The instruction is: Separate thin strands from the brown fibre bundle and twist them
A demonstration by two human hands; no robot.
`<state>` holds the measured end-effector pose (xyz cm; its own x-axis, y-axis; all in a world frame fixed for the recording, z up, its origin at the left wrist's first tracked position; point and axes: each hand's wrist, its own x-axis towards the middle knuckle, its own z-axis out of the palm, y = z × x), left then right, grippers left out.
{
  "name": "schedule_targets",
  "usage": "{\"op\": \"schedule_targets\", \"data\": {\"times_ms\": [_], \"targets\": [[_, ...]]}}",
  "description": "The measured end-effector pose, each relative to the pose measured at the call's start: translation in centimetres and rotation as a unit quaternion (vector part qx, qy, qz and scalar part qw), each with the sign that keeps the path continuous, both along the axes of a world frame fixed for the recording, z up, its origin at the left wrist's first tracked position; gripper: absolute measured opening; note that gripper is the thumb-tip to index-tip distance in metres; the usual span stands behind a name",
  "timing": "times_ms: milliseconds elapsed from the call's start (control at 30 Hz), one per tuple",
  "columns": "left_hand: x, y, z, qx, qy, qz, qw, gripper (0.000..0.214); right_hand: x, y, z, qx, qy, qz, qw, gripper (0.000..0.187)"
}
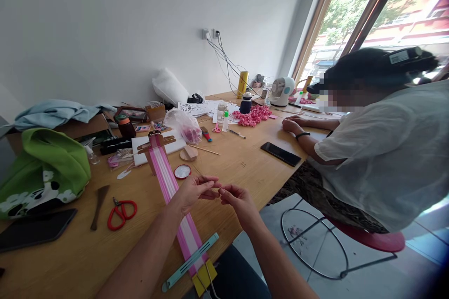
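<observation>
My left hand [197, 190] and my right hand [238, 200] meet fingertip to fingertip above the table. Both are closed in a pinch; what lies between the fingers is too fine to make out. Under my left forearm runs a long band of pink and white threads [164, 170], stretched from a wooden holder [154, 139] at the back to the table's front edge. A mint-green bar [191, 261] crosses its near end, where a yellow piece [204, 278] is fixed. Just behind my left hand lies a round red-rimmed lid [183, 171].
Red-handled scissors [122, 214] and a brown wooden blade [100, 205] lie left, near a green bag [44, 173]. A black phone [280, 153] lies right. Pink braided trim [253, 116] is heaped behind. Another person [382, 149] sits at the right, hands on the table.
</observation>
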<state>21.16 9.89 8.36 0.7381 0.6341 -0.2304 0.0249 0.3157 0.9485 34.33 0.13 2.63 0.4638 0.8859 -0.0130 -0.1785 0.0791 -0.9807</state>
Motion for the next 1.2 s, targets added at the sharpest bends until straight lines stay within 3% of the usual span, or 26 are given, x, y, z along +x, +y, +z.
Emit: {"op": "schedule_targets", "data": {"times_ms": [300, 667, 800, 933, 1067, 1200], "targets": [[0.2, 0.4, -0.1, 0.013, -0.005, 0.078, 0.997, 0.026, 0.9, 0.0, -0.9, -0.024, -0.148, -0.088, 0.985, 0.036], [-0.2, 1.1, 0.5, 0.022, -0.030, 0.152, 0.988, 0.016, 2.7, -0.6, -2.0, -0.078, -0.297, -0.135, 0.942, 0.028], [-0.8, 1.9, 1.0, 0.031, -0.051, 0.198, 0.978, 0.017, 4.1, -1.2, -2.6, -0.135, -0.379, -0.162, 0.901, 0.025], [-1.4, 2.5, 1.5, 0.036, -0.072, 0.219, 0.972, 0.019, 4.5, -1.7, -3.0, -0.208, -0.487, -0.154, 0.834, 0.020], [-1.5, 2.3, 1.7, 0.037, -0.069, 0.186, 0.979, 0.020, 4.1, -2.1, -2.8, -0.239, -0.563, -0.139, 0.779, 0.024], [-1.3, 1.5, 1.7, 0.026, -0.047, 0.120, 0.991, 0.023, 3.7, -2.4, -2.5, -0.259, -0.584, -0.134, 0.757, 0.027]]}}
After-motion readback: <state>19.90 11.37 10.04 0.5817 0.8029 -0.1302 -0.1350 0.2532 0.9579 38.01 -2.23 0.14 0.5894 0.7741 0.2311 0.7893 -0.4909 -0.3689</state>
